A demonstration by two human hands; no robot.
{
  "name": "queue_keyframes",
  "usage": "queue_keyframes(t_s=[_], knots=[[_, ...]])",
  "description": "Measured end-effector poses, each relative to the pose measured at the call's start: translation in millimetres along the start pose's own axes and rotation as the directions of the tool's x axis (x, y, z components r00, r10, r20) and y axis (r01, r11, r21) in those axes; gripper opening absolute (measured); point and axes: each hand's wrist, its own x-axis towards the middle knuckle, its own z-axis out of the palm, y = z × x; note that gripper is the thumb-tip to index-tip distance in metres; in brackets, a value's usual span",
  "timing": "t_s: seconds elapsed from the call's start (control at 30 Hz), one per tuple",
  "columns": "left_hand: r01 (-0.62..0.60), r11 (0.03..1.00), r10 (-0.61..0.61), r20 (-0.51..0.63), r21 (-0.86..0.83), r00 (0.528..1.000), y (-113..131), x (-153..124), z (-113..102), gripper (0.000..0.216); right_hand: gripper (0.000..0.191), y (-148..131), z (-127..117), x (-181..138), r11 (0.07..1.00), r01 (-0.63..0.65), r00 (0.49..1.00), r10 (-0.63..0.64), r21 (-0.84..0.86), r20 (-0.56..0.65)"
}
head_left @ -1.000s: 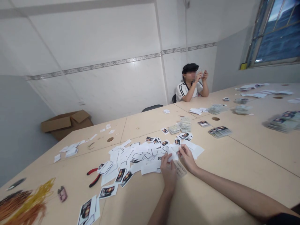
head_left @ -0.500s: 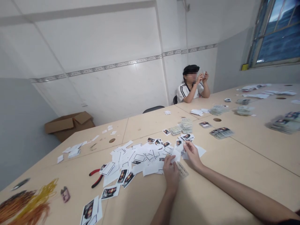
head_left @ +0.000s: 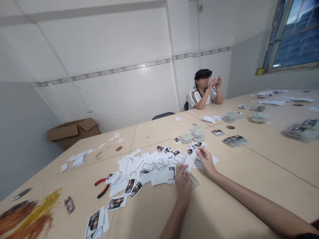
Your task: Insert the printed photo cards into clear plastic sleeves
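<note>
A small white paper slip (head_left: 190,162) is held up between my two hands over the near edge of the paper pile. Its lower end is pinched by my left hand (head_left: 182,182), fingers closed. My right hand (head_left: 206,162) pinches the upper right end of the slip between thumb and fingers. Partly hidden behind my left hand, a clear flat pack (head_left: 194,180) lies on the table. To the left spreads a heap of white paper cards (head_left: 157,166), some printed with dark pictures, some with black outlines. White sheets (head_left: 213,160) lie behind my right hand.
Red-and-black-handled pliers (head_left: 101,188), a pink tool (head_left: 69,204) and yellow and brown cords (head_left: 37,214) lie at left. Stacks of clear packs (head_left: 198,133) and printed packs (head_left: 235,140) stand beyond my hands. A co-worker (head_left: 203,89) sits across the table.
The slip between my hands is pulled out straighter, and my right hand has shifted slightly up and to the right. My left hand has hardly moved.
</note>
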Motion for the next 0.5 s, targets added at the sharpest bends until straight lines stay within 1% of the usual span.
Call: queue_keyframes(t_s=[0.2,0.3,0.4,0.5], knots=[[-0.023,0.999,0.023,-0.002,0.033,1.000,-0.2,0.4,-0.2,0.028,0.023,-0.6,0.5,-0.7,1.000,-0.026,0.999,0.026,-0.012,0.041],[-0.027,0.998,0.026,0.011,0.052,1.000,-0.3,1.4,-0.6,0.019,0.023,0.1,-1.1,-0.6,0.999,-0.020,0.996,0.022,-0.030,0.084],[-0.007,0.999,0.007,-0.002,0.053,1.000,-0.7,0.7,-0.1,0.015,0.022,-3.6,-4.1,-0.9,0.991,0.064,0.985,-0.044,-0.119,0.169],[0.022,0.999,-0.022,0.020,0.039,1.000,-1.0,-1.6,1.9,0.028,0.020,-11.1,-5.8,-3.5,0.962,0.175,0.961,-0.120,-0.210,0.250]])
